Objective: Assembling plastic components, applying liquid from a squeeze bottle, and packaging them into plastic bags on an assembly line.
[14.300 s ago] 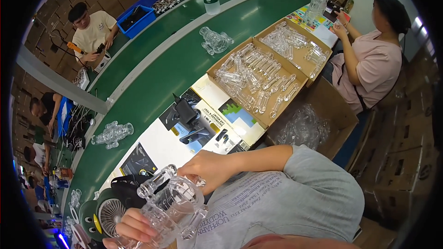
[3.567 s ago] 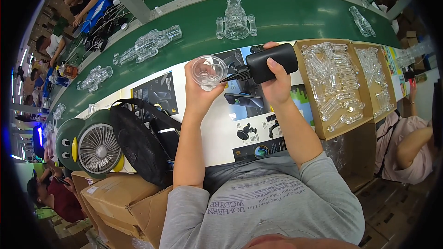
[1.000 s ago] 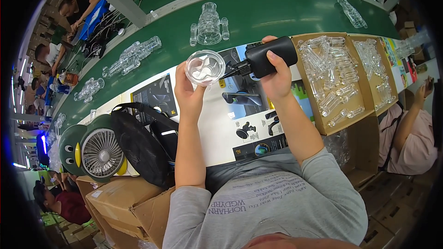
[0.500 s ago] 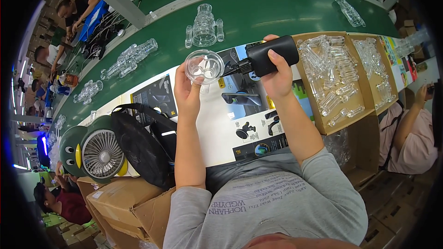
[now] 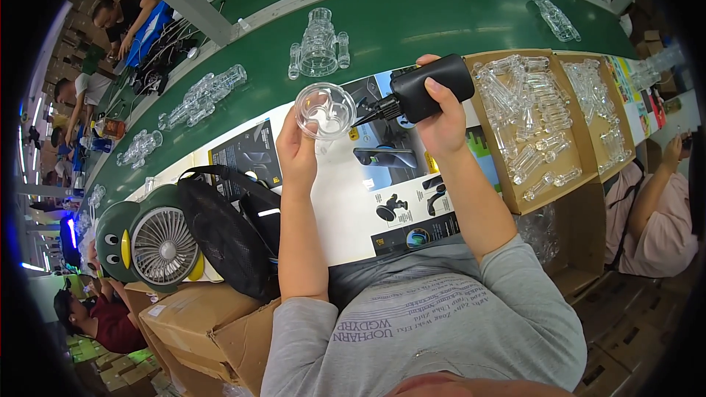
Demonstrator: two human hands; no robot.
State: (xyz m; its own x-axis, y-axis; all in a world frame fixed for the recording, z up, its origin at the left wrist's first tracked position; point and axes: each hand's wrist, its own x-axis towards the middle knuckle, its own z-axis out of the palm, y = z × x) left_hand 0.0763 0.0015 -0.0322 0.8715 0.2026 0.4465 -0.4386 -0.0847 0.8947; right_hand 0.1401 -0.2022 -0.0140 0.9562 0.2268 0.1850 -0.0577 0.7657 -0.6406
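Note:
Between the fingers and thumb of my left hand is a clear round cup-shaped part, its wide opening facing up toward me. My right hand is wrapped round a black squeeze bottle, tilted with its nozzle pointing left and down. The thin nozzle tip is at the right rim of the clear part; whether they touch I cannot tell. Just beyond, a clear figure-like assembly stands on the green belt, with a small clear tube at each side.
Cardboard trays of small clear tubes lie on the right. More clear assemblies rest on the belt. Printed sheets cover the near table. At left are a black bag, a penguin-shaped fan and a carton. Other people sit around.
The clear part has turned slightly in my left hand, and the nozzle has shifted a little left and down at its rim. The assemblies on the belt have slid slightly left.

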